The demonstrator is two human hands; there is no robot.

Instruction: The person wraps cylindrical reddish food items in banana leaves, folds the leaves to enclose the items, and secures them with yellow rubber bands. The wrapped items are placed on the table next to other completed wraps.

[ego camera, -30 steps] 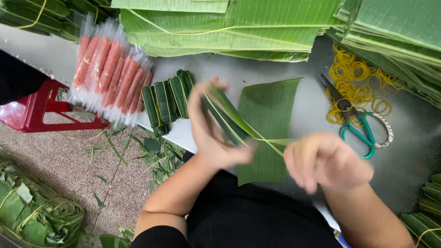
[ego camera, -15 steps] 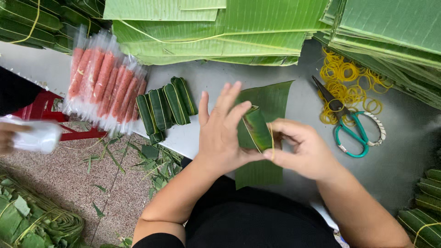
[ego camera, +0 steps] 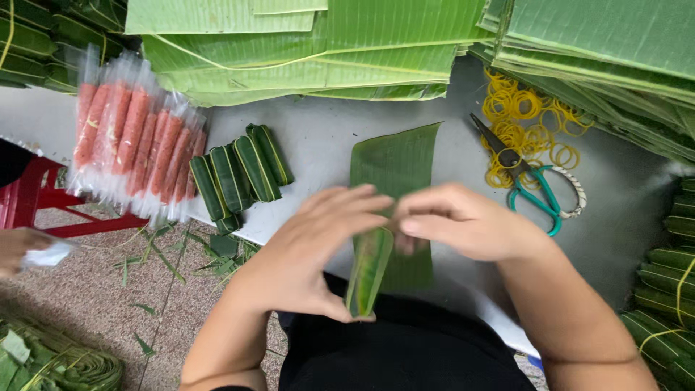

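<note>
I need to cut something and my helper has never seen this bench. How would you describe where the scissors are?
Start at the grey table, on its right side under the stacked banana leaves. Beside the scattered yellow rubber bands lie the scissors, closed, the only thing with teal handles.

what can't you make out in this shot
Head view only:
- Contents of the leaf roll: wrapped, and covered by the left hand and right hand.
- Both hands' fingertips: motion-blurred.
- Another person's hand at the left: cut off by the edge.
- Scissors blades: partly over yellow rubber bands.
</note>
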